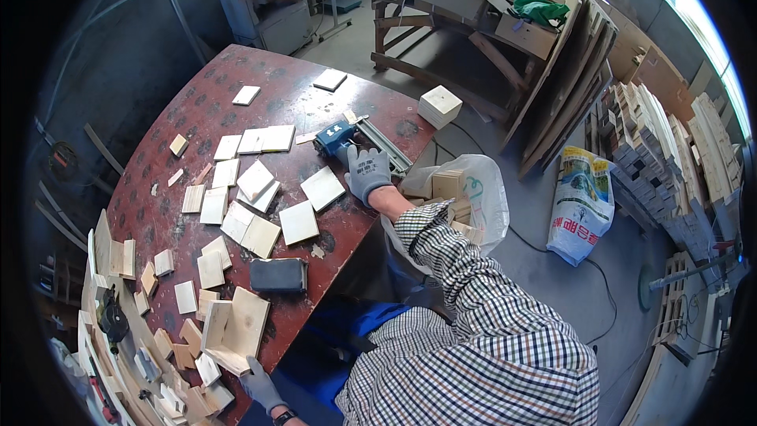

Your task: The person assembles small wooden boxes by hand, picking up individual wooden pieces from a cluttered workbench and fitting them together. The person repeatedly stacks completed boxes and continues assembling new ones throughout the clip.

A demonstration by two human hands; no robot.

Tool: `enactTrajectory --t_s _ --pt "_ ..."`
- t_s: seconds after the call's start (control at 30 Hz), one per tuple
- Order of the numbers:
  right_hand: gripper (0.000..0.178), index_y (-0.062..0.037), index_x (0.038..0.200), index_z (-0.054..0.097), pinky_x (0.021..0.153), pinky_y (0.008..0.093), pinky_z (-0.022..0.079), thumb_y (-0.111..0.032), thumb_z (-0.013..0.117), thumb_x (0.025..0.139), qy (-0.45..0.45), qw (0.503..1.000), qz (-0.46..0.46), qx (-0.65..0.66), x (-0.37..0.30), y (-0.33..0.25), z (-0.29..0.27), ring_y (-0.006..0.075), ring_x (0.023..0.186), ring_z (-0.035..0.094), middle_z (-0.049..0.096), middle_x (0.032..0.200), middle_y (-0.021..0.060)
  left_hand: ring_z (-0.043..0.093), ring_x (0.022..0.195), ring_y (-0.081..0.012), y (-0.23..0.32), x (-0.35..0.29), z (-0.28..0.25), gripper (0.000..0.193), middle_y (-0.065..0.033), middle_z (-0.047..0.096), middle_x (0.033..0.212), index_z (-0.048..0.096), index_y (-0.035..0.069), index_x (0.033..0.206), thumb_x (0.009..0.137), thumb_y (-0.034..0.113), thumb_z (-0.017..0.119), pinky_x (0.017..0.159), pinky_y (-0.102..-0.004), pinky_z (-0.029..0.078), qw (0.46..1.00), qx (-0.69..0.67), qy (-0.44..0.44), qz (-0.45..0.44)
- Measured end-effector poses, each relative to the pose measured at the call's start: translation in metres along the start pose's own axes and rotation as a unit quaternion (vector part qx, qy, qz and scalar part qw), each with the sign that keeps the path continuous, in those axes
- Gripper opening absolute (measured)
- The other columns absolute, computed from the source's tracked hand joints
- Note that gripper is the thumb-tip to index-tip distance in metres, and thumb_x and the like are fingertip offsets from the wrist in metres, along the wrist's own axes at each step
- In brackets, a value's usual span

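My right hand [367,172], in a grey glove, is closed on a blue nail gun [335,137] with a long metal magazine. The tool lies on the dark red table [284,79] near its right edge. My left hand [260,386], also gloved in grey, grips the near corner of a partly joined wooden box [246,323], whose boards stand at right angles; some of its fingers are hidden. A dark rectangular block [278,275] lies beyond the box. Several loose square wooden boards [299,222] are spread between the two hands.
A white plastic bag [493,197] holding wooden pieces stands beside the table's right edge, with a wooden block [439,106] near the far corner. A printed sack [581,205] and stacked timber [646,158] are further right. A dark cable [607,292] crosses the floor.
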State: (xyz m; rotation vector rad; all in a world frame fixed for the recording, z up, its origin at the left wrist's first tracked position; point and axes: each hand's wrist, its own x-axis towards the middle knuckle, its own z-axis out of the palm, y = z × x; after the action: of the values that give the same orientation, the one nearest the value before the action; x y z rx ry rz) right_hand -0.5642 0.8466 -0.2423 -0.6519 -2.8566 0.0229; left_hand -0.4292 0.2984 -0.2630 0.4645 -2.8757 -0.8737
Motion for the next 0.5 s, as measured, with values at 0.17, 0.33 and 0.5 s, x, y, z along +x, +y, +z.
enactTrajectory --t_s 0.17,0.33,0.5 --pt "0.070 -0.0063 0.148 0.051 0.098 0.0521 0.044 -0.039 0.073 0.090 0.072 0.997 0.022 0.026 -0.025 -0.023 -0.018 0.0334 0.120 0.057 0.062 0.126 0.0123 0.067 0.111 -0.0495 -0.008 0.006 -0.002 0.068 -0.0353 0.071 0.121 0.068 -0.015 0.125 0.107 0.050 0.058 0.097 -0.0525 0.051 0.999 -0.010 -0.032 0.005" --pt "0.051 -0.0104 0.137 0.058 0.101 0.0501 0.041 -0.025 0.070 0.090 0.207 0.948 -0.079 0.226 -0.111 -0.074 -0.029 0.0329 0.121 0.054 0.058 0.124 0.0104 0.070 0.108 -0.0451 0.000 -0.009 -0.006 0.068 -0.0332 0.073 0.118 0.069 -0.017 0.120 0.107 0.048 0.060 0.096 -0.0492 0.052 1.000 -0.007 -0.013 0.011" --pt "0.047 -0.0104 0.137 0.060 0.107 0.0496 0.041 -0.021 0.068 0.092 0.139 0.928 -0.107 0.328 -0.179 -0.105 -0.012 0.0330 0.130 0.052 0.057 0.135 0.0111 0.065 0.120 -0.0463 0.019 -0.016 -0.007 0.067 -0.0337 0.067 0.133 0.064 -0.015 0.132 0.107 0.047 0.060 0.104 -0.0497 0.050 1.000 0.002 -0.016 -0.004"
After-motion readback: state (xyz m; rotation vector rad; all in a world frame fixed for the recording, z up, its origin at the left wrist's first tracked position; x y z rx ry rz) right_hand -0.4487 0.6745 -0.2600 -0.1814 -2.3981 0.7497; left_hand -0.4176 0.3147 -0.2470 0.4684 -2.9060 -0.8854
